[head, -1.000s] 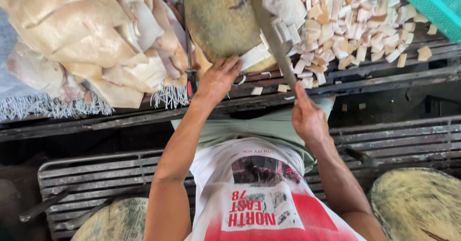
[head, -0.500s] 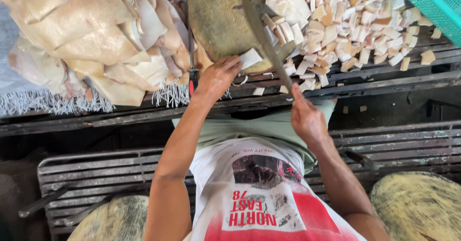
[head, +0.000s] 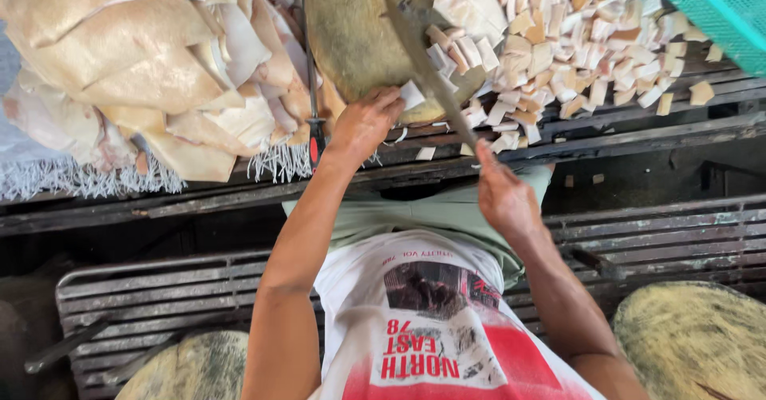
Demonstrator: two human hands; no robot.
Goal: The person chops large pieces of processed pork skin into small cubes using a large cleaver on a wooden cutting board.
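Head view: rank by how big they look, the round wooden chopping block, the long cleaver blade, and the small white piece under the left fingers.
1. Round wooden chopping block, largest by far.
2. Long cleaver blade, narrower, lying across the block.
3. Small white piece at the left hand, smallest.

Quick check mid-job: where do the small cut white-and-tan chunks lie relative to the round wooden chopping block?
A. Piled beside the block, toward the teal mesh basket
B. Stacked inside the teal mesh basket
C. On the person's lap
A: the small cut white-and-tan chunks are heaped beside the round wooden chopping block, toward the teal mesh basket, not in it.
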